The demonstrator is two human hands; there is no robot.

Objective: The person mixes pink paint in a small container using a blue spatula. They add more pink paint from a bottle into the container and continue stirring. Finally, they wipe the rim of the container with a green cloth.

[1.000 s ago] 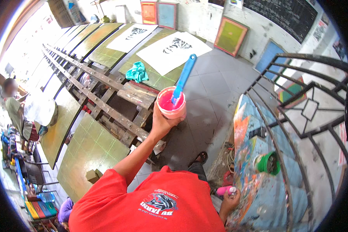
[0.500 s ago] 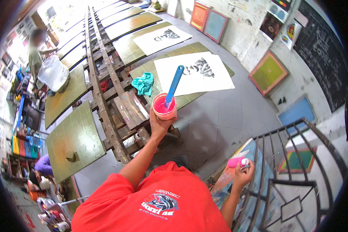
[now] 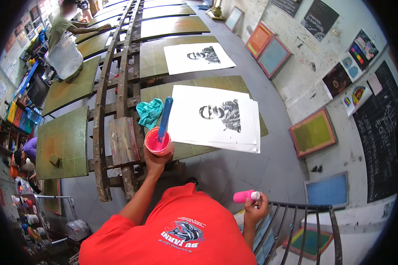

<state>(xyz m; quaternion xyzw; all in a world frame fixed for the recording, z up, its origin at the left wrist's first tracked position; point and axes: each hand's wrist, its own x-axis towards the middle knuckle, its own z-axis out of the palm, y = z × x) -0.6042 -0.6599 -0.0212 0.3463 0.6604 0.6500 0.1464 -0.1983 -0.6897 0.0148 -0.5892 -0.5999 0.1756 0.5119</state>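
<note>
My left hand (image 3: 156,162) is closed around a tub of bright pink ink (image 3: 165,151), held upright above the near end of the rack. A blue spatula (image 3: 166,115) stands in the ink, its handle leaning up and slightly right. Out to the right, my right hand (image 3: 257,207) grips a small pink bottle (image 3: 242,197) by its white-capped end; the bottle lies roughly sideways. Beyond the tub, a crumpled teal cloth (image 3: 149,112) rests on a greenish board (image 3: 191,151). White sheets printed with a black portrait (image 3: 188,128) lie on that board, right of the spatula.
A long rack with metal rails (image 3: 102,128) runs away from me, boards on both sides. Black metal railing (image 3: 300,206) stands at lower right. Framed screens (image 3: 313,132) lean on the right wall. One person (image 3: 64,39) stands far left; another in purple (image 3: 29,150) is lower left.
The view has turned, so the rack and sheets sit differently in it. My right hand with the bottle now appears nearer my body. Both hands keep their holds.
</note>
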